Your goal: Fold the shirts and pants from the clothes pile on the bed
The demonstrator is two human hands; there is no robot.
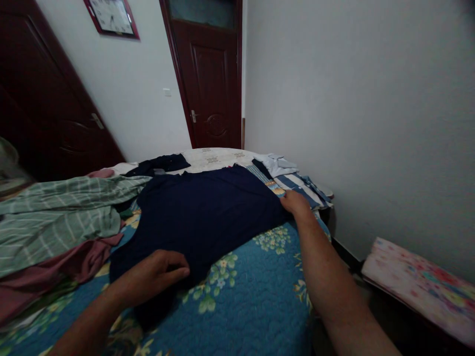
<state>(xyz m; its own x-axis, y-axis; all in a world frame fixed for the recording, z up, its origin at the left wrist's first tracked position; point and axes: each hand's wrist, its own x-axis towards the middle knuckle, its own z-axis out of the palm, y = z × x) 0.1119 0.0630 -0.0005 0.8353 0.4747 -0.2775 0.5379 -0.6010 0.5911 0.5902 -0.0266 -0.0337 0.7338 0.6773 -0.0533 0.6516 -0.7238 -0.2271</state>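
A dark navy shirt (200,207) lies spread out on a blue floral quilt (252,291). My right hand (296,202) is closed on the shirt's right edge, with the fingertips partly hidden in the cloth. Over the shirt's near left part is my left hand (159,274), its fingers loosely bent and the thumb apart from them. Whether it touches the fabric cannot be made out. Part of the shirt below the left wrist falls in shadow.
To the left are a green striped garment (70,217) and a pink one (81,262). Folded clothes, including a blue-and-white striped piece (300,188), sit at the far right. A floral-covered box-like object (419,282) stands by the wall. Beyond the bed is a door (211,74).
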